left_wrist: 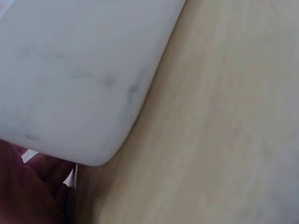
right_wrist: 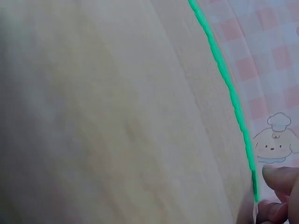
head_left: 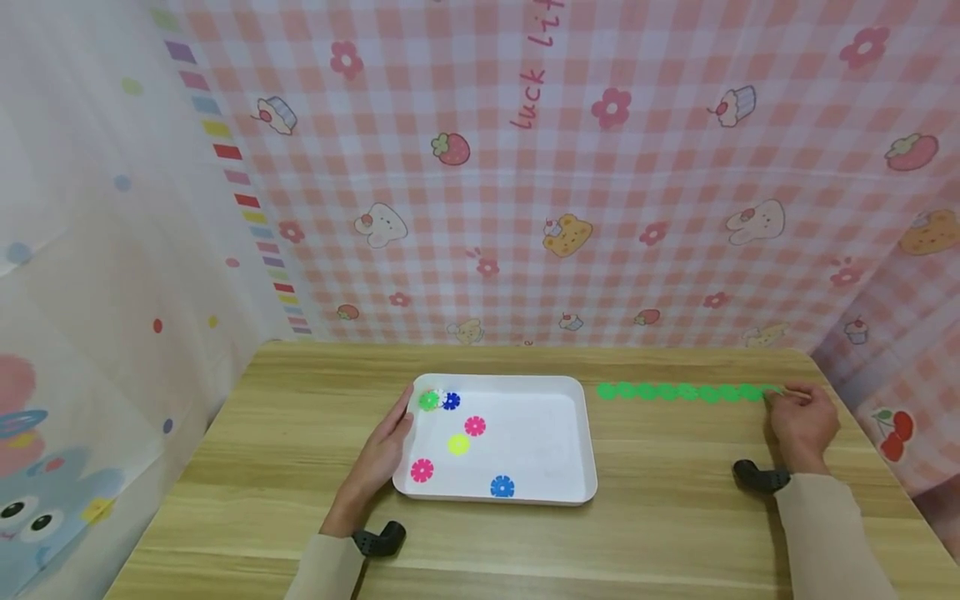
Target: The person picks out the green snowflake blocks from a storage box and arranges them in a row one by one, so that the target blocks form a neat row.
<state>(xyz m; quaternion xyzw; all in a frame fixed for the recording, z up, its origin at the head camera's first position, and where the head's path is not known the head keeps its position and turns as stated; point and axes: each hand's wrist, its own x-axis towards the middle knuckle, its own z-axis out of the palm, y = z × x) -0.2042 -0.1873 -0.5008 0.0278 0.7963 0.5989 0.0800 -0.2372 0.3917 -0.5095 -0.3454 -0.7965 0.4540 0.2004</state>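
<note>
A white tray lies on the wooden table with several small notched plastic discs on it. My left hand grips the tray's left edge. In the left wrist view the hand is at the tray's corner, fingers curled by its side wall. A straight row of green notched discs stretches right of the tray near the table's back. At the row's right end my right hand pinches the last disc. The right wrist view shows the green row edge-on, with the fingertips at its near end.
On the tray are a green disc, a dark blue disc, pink discs, a yellow disc and a blue disc. A checked cloth hangs behind the table. Both wrists wear black straps.
</note>
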